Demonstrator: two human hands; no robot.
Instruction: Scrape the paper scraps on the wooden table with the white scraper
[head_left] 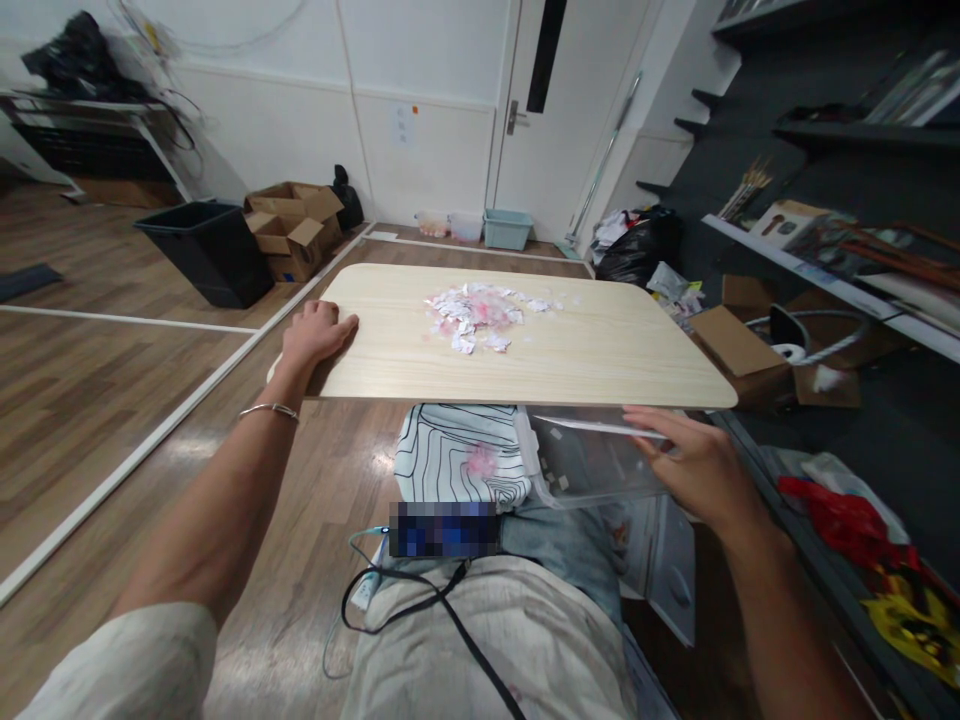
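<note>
A light wooden tabletop stretches in front of me with a pile of torn pink and white paper scraps near its middle. My left hand rests on the table's left edge with its fingers curled over it. My right hand holds a clear plastic container just below the table's near edge, fingers wrapped round its right side. The container has a few small paper bits inside. It hangs above my lap, over a black-and-white patterned cloth.
A black bin and open cardboard boxes stand on the wooden floor at the left. Shelves with clutter line the right wall. Black rubbish bags and a white door lie beyond the table. A black cable crosses my lap.
</note>
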